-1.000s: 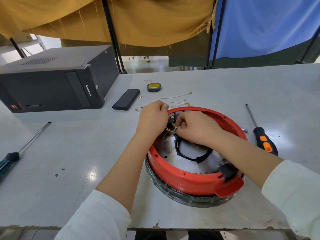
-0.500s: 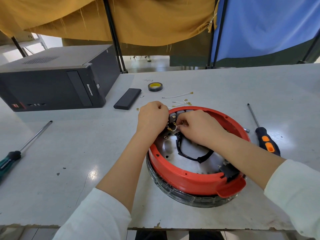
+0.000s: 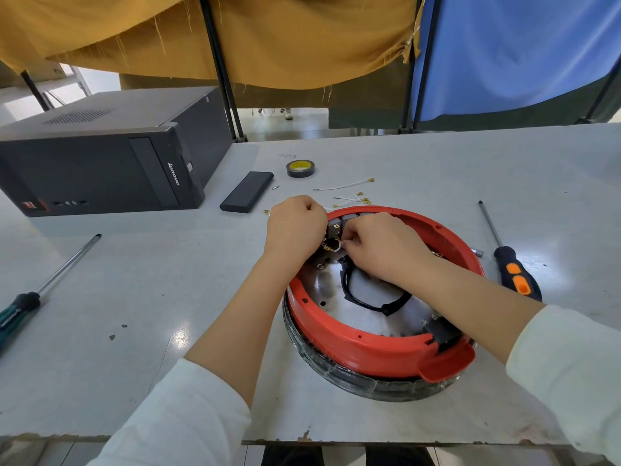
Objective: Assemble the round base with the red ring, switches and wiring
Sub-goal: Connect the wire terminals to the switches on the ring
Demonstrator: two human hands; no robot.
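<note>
The round base (image 3: pixel 369 381) lies on the table right of centre, with the red ring (image 3: pixel 356 344) seated on it and a shiny metal plate inside. A row of grey switches (image 3: pixel 349 218) sits at the ring's far inner wall. My left hand (image 3: pixel 294 227) curls over the ring's far left edge, fingers closed at the switches. My right hand (image 3: pixel 386 247) reaches inside the ring and pinches a small white wire end (image 3: pixel 337 245) at the switch terminals. A black cable (image 3: pixel 366 301) loops across the plate. Loose white wires (image 3: pixel 346 186) with brass terminals lie beyond the ring.
An orange-and-black screwdriver (image 3: pixel 514 274) lies right of the ring, a green-handled one (image 3: pixel 40 290) at far left. A black computer case (image 3: pixel 100 163), a black flat box (image 3: pixel 247 191) and a tape roll (image 3: pixel 300 168) stand at the back. The table's front edge (image 3: pixel 403 442) is near.
Both hands stay at the switches; the right fingers have shifted slightly on the wire end. The view has drifted a little.
</note>
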